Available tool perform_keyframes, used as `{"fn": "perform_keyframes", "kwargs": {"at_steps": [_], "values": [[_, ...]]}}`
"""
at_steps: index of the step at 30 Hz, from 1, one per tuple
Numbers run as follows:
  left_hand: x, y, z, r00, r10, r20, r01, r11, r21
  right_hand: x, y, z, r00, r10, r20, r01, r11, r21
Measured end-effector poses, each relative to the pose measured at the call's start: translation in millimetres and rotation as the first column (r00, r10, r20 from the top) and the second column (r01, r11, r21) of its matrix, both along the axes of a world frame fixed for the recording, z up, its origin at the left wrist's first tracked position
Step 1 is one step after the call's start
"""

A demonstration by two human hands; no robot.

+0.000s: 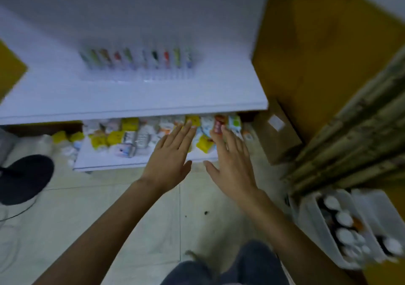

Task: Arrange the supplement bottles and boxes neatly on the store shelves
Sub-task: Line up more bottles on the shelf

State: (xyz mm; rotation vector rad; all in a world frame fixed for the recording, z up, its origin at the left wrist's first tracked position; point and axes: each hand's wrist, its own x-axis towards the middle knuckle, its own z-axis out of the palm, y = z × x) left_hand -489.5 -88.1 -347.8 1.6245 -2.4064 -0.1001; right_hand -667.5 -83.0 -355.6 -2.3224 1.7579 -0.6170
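Note:
A white shelf unit stands in front of me. Its upper shelf point(131, 91) carries a neat row of small boxes point(135, 58) at the back. The lower shelf point(105, 162) holds a jumble of yellow, white and orange supplement boxes point(129, 135). My left hand point(169, 157) stretches flat over the lower shelf's front, fingers straight, tips near a yellow box point(193, 120). My right hand point(230, 159) is beside it, fingers straight and spread, tips near an orange-red box point(219, 123). Neither hand holds anything. The picture is blurred by motion.
A white bin with white-capped dark bottles point(341, 227) sits on the floor at the right. Above it stands stacked cardboard point(350, 135), and a brown carton point(278, 135) lies beside the shelf. A dark round fan base point(24, 179) is at left. Tiled floor lies below.

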Motion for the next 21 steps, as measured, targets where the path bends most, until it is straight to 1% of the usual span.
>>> {"fn": "perform_keyframes", "kwargs": {"at_steps": [3, 7, 9, 12, 18, 21], "values": [[43.7, 2.3, 22.8, 0.997, 0.080, 0.003, -0.079, 0.993, -0.088, 43.1, -16.3, 25.1, 0.995, 0.097, 0.019, -0.095, 0.992, -0.089], [75.2, 7.3, 47.2, 0.990, 0.138, 0.007, -0.135, 0.975, -0.175, 80.4, -31.8, 45.4, 0.979, 0.206, 0.007, -0.203, 0.970, -0.135], [89.7, 6.3, 60.3, 0.987, 0.159, 0.021, -0.151, 0.965, -0.214, 94.9, -38.2, 56.3, 0.974, 0.225, -0.007, -0.222, 0.959, -0.176], [110.3, -3.3, 89.8, 0.983, 0.184, -0.002, -0.178, 0.945, -0.276, 115.6, -46.6, 78.8, 0.973, 0.229, 0.002, -0.223, 0.950, -0.218], [150.7, -42.4, 167.0, 0.980, 0.191, -0.060, -0.197, 0.862, -0.467, 157.1, -90.1, 144.8, 0.961, 0.276, 0.017, -0.259, 0.918, -0.300], [175.1, -65.0, 191.4, 0.976, 0.195, -0.097, -0.217, 0.840, -0.497, 180.5, -121.8, 174.6, 0.950, 0.310, 0.034, -0.280, 0.897, -0.341]]}}
